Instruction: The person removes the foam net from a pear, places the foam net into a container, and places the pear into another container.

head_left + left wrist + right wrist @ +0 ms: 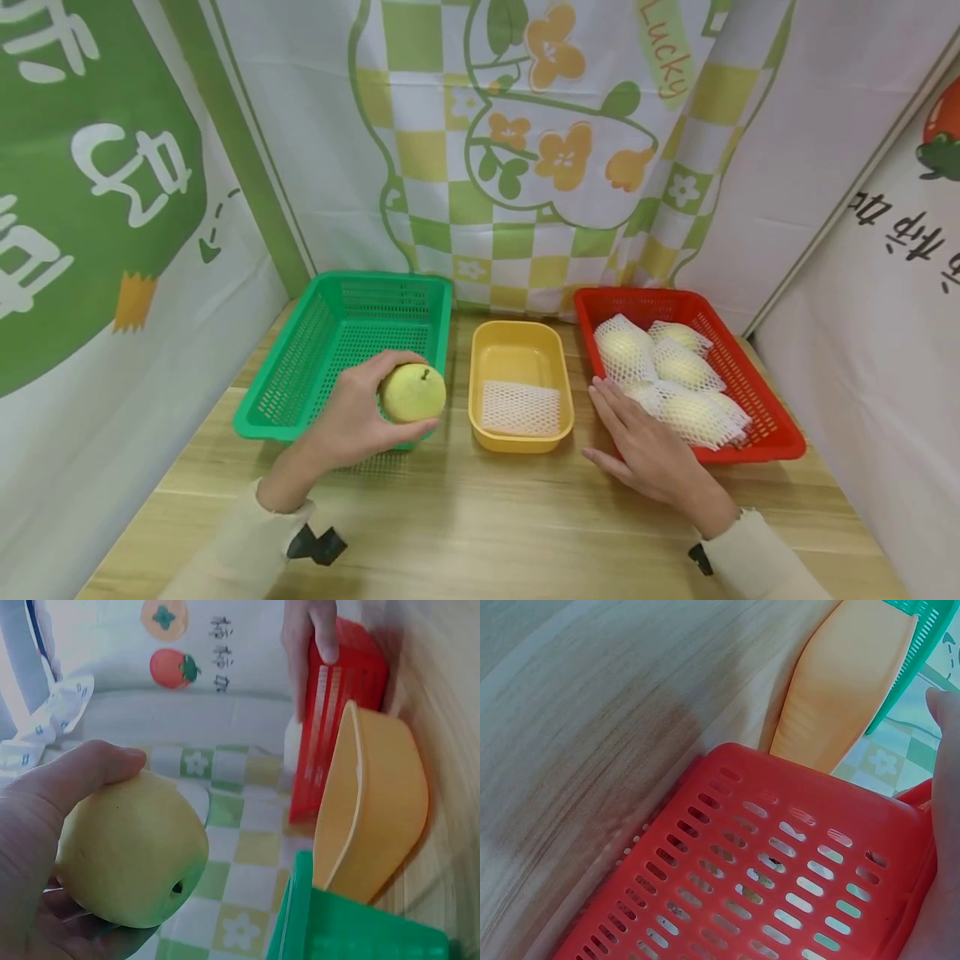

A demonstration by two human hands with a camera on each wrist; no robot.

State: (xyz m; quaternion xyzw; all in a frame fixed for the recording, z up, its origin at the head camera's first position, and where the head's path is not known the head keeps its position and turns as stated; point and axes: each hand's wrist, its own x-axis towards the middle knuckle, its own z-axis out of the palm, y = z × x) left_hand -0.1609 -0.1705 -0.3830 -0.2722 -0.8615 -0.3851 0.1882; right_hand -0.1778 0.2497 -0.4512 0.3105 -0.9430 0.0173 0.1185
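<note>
Red basket holds netted pears, yellow tray white netting.

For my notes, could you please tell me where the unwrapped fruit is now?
In the head view, the unwrapped fruit is left of centre, held in the left hand near the green basket, left of the yellow tub.

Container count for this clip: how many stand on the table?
3: the green basket on the left, the yellow tub in the middle, and the red basket on the right.
</note>
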